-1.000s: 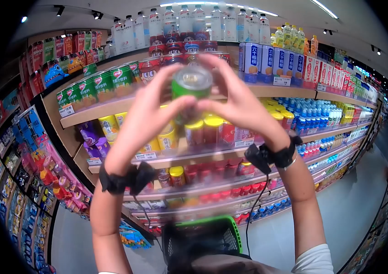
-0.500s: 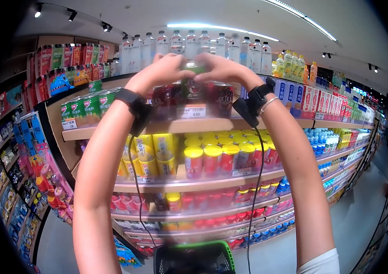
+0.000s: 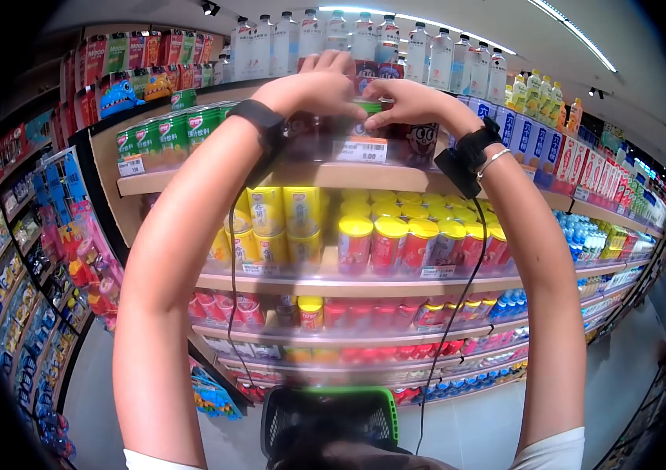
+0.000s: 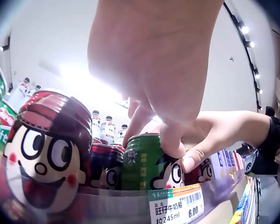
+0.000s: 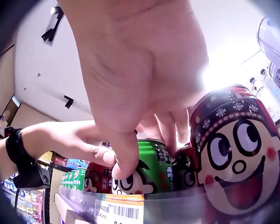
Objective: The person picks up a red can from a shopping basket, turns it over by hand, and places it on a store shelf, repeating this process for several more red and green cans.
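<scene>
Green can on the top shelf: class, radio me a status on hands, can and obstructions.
Left hand and right hand both grip the green cartoon-face drink can. Can upright at shelf front, among red cartoon-face cans. Nothing blocking.

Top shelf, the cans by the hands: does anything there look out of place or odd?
Yes: the one green can that both hands grip sits among red cans bearing the same cartoon face. Nothing looks spilled, dented or tipped.
</scene>
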